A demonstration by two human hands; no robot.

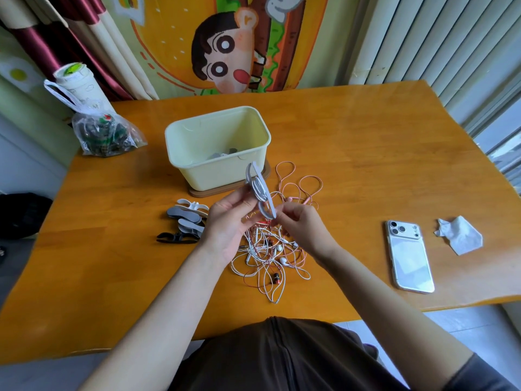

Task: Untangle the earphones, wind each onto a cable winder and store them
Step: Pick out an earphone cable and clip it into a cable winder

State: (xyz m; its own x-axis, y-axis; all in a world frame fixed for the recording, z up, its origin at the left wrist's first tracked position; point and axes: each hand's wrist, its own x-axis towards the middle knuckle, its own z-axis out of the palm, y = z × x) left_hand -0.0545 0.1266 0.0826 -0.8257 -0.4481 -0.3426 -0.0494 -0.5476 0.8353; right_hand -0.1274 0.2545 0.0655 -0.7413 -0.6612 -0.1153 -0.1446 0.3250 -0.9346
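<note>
Grey winder [267, 210], wound with white cord [257, 190], held just before one cream box [214, 176]; left hand [228, 224] grips it, right hand [298, 227] pinches its lower tip; four spare winders [186, 221] front-left of box; one earphone tangle [267, 258] before it.

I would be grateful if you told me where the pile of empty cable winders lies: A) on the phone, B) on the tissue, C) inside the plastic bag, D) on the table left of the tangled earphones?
D: the empty cable winders lie on the table just left of the tangled earphones, beside the left hand, which holds a wound winder.
</note>
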